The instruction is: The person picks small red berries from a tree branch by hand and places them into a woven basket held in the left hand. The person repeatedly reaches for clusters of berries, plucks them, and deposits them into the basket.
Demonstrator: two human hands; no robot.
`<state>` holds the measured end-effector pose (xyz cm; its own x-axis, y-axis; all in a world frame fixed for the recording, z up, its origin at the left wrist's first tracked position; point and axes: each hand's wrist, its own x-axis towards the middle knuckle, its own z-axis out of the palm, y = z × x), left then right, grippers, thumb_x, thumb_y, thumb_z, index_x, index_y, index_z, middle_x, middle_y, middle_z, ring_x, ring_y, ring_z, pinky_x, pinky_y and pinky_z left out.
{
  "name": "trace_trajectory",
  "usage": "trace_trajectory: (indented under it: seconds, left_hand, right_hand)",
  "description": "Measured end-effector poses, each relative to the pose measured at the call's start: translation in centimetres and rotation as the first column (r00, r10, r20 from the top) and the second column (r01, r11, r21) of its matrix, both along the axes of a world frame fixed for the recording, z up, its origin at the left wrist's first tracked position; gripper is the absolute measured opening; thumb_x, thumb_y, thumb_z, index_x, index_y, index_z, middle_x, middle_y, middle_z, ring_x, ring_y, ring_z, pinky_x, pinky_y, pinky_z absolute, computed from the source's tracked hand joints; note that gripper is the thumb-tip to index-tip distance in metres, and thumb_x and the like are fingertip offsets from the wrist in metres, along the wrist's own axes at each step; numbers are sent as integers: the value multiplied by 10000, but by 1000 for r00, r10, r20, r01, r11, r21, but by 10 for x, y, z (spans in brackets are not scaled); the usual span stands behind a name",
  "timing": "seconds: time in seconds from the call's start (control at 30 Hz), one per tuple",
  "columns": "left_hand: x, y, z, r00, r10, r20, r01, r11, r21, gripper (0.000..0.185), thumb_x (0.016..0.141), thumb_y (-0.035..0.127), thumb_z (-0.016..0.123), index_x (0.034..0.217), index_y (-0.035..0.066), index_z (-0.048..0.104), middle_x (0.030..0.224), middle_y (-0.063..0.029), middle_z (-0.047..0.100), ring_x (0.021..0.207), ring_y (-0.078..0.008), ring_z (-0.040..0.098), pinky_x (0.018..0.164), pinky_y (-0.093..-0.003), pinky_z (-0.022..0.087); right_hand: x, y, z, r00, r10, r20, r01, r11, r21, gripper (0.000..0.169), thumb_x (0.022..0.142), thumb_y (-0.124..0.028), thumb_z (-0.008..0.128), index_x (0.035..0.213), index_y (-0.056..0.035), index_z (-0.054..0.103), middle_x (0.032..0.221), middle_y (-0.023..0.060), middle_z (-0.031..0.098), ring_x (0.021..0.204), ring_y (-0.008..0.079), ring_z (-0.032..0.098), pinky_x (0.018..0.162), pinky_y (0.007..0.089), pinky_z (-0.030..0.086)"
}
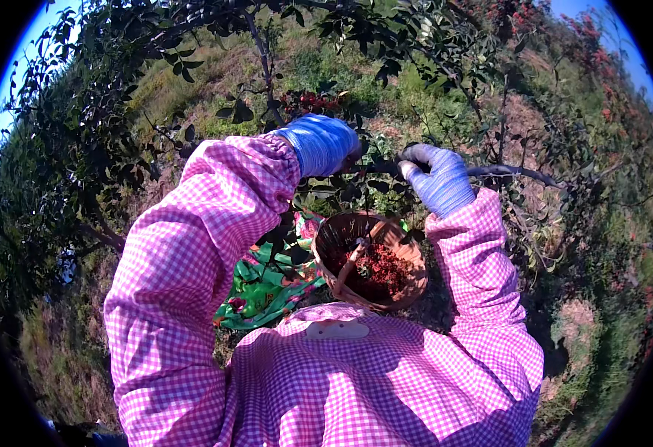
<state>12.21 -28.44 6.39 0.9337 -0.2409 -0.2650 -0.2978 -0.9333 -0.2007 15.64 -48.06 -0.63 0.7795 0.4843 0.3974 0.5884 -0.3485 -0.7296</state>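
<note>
My left hand (322,146), in a blue knitted glove, reaches in among the leaves with its back towards me. Its fingertips are hidden, so what they hold does not show. Just beyond it is a cluster of small red berries (312,103). My right hand (438,176), gloved alike, has its thumb and fingers curled together on a thin grey branch (516,170) that runs out to the right. Below both hands is a round wicker basket (326,234) with a wrapped handle (351,265). Small red berries (385,268) lie inside it.
Beside the basket lies a green flowered cloth or bag (259,290). Dark leafy branches (69,167) crowd the left side, and an upright stem (262,61) rises past my left hand. More red-fruited shrubs (600,61) stand at upper right. Grass (175,92) covers the ground beyond.
</note>
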Motion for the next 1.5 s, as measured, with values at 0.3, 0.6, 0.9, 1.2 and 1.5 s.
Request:
trace_trajectory:
  seconds: [0.3, 0.6, 0.9, 1.2, 1.5]
  left_hand:
    - [8, -4, -32, 975, -175, 140, 150, 974, 172, 262, 745, 123, 546, 1001, 166, 581, 941, -94, 561, 870, -281, 576, 699, -401, 477]
    - [22, -5, -40, 983, -153, 98, 154, 988, -10, 288, 719, 210, 624, 996, 152, 574, 963, -77, 544, 902, -287, 553, 745, -394, 463]
    - [17, -10, -40, 996, 21, 84, -4, 980, -200, 223, 731, 150, 581, 952, 124, 597, 876, -102, 590, 846, -283, 577, 734, -383, 464]
    - [-2, -22, 10, 992, 77, -102, -124, 785, -607, 211, 746, 140, 596, 902, -3, 597, 789, -102, 626, 737, -168, 593, 687, -309, 476]
    - [-20, 13, 11, 963, 230, 140, -160, 907, -390, 203, 768, 135, 547, 938, 55, 624, 821, -142, 632, 777, -260, 613, 700, -360, 482]
  right_hand:
    - [-61, -30, -15, 958, 217, -187, -161, 947, 278, 129, 740, -96, 609, 839, -18, 633, 746, 119, 626, 694, 195, 615, 627, 288, 478]
    - [-66, -34, -18, 962, 238, -136, -203, 951, 232, 158, 731, -113, 618, 854, -14, 633, 763, 134, 627, 699, 222, 618, 637, 298, 476]
    - [-65, -27, -31, 899, 353, -259, -240, 892, 384, 139, 773, -101, 590, 862, 1, 625, 763, 85, 633, 697, 158, 596, 634, 276, 470]
    - [-60, -1, -28, 67, 762, -644, 519, 525, 675, 430, 894, -381, 378, 1094, -17, 488, 923, 135, 565, 765, 220, 570, 660, 323, 520]
    - [-24, 12, -4, 222, 819, -529, 357, 437, 826, 191, 879, -153, 427, 941, -15, 545, 669, 34, 521, 470, 88, 397, 332, 182, 270]
